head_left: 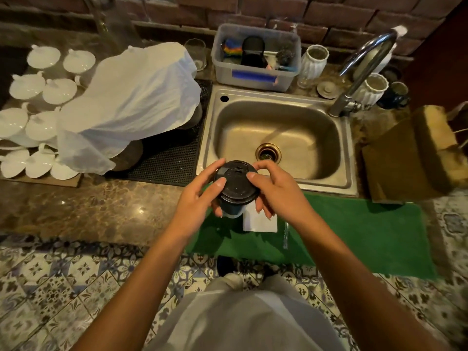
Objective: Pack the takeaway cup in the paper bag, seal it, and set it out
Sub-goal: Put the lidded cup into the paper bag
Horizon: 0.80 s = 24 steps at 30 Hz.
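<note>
Brown marble counter (76, 209) with inset steel sink (278, 138), green mat (354, 229), black drying mat (174, 158), paper bag (410, 158).

No legible text, brand, number or sign anywhere in the head view. Lid of takeaway cup (236, 182): faint embossed marks on the black top, too blurred to read. Grey plastic tub (255, 57) at the back edge of the counter, behind the sink: blue strip across its front wall, blank or unreadable. White card (260, 220) on the green mat at the counter's front edge: no print discernible.
</note>
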Tool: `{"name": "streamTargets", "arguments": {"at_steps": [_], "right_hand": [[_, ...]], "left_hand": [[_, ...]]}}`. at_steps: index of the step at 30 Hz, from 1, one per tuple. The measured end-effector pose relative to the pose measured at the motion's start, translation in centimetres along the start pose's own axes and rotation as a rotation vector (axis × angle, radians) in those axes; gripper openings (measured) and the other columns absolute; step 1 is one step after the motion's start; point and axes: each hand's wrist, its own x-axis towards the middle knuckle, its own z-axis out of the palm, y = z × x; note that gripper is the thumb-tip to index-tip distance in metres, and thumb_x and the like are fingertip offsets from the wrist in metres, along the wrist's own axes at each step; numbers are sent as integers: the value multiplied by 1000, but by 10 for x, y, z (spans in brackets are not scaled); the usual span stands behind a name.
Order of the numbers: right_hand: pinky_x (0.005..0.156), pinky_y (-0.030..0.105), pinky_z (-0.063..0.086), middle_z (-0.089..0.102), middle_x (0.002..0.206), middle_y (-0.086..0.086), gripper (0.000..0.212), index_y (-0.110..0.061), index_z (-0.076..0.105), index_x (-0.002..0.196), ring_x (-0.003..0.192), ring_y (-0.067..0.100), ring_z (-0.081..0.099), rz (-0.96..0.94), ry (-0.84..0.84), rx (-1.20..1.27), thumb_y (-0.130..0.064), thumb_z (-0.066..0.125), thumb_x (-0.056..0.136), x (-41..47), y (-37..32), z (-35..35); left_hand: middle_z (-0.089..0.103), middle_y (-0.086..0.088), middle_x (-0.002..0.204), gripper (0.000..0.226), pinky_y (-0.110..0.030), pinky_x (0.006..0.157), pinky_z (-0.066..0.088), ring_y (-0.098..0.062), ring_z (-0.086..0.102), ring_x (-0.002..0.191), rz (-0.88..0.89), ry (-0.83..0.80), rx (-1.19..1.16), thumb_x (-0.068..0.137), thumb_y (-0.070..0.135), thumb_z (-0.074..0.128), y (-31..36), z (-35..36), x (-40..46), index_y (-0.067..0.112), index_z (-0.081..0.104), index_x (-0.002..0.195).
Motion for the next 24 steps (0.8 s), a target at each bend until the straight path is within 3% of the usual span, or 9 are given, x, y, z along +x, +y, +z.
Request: {"name": "streamTargets", "arguments": {"at_steps": [3, 6, 12, 15, 17, 19, 21, 24], "right_hand": [[39, 21, 40, 71, 59, 7, 19, -32, 60, 121, 37, 13, 52, -51, 65, -28, -42, 57, 104, -24, 0, -15], [39, 21, 43, 70, 58, -2, 22, -27, 63, 126, 42, 6, 56, -85, 155, 55, -32, 60, 105, -47, 3, -33], [58, 22, 51, 61, 70, -8, 44, -38, 55, 145, 62, 4, 59, -184, 296, 72, -33, 65, 102, -96, 22, -71], [61, 33, 51, 60, 77, -4, 51, -43, 52, 147, 67, 3, 55, -206, 388, -2, -45, 64, 98, -120, 35, -91], [64, 23, 47, 58, 91, -16, 55, -46, 50, 148, 74, -2, 55, -212, 478, -112, -58, 55, 94, -136, 44, -108], [80, 15, 45, 55, 116, -18, 55, -46, 47, 150, 96, -6, 55, -231, 523, -190, -60, 51, 97, -151, 53, -125], [99, 19, 46, 51, 136, -18, 53, -43, 46, 152, 123, -6, 52, -252, 493, -122, -53, 53, 100, -167, 64, -145], [109, 32, 52, 57, 147, -16, 56, -44, 41, 156, 133, 0, 55, -245, 403, 19, -52, 55, 102, -193, 84, -173]], "left_hand": [[73, 14, 120, 54, -26, 55, 58, -16, 70, 72, -13, -86, 25, 94, 38, 63, 8, 21, -8, 42, 52, 146], [74, 17, 118, 57, -34, 60, 64, -29, 76, 75, -12, -114, 22, 92, 37, 65, 13, 46, -13, 42, 51, 147], [79, 11, 109, 46, -29, 51, 60, -31, 73, 55, 60, -69, 33, 103, 16, 58, 20, 110, -18, 43, 58, 140], [77, 2, 116, 46, -32, 51, 61, -36, 73, 54, 65, -59, 40, 103, 15, 58, 19, 146, -25, 45, 61, 138], [75, -3, 120, 45, -32, 50, 61, -36, 73, 55, 66, -64, 31, 103, 16, 58, 17, 172, -31, 48, 63, 134], [75, 0, 120, 44, -31, 50, 61, -35, 75, 59, 75, -73, 28, 102, 18, 58, 14, 198, -38, 49, 64, 132], [76, 6, 117, 43, -30, 51, 61, -34, 76, 61, 73, -84, 32, 101, 20, 58, 11, 225, -46, 49, 64, 133], [76, 5, 116, 42, -29, 50, 60, -33, 77, 61, 61, -95, 48, 96, 28, 61, 5, 264, -61, 52, 64, 131]]}}
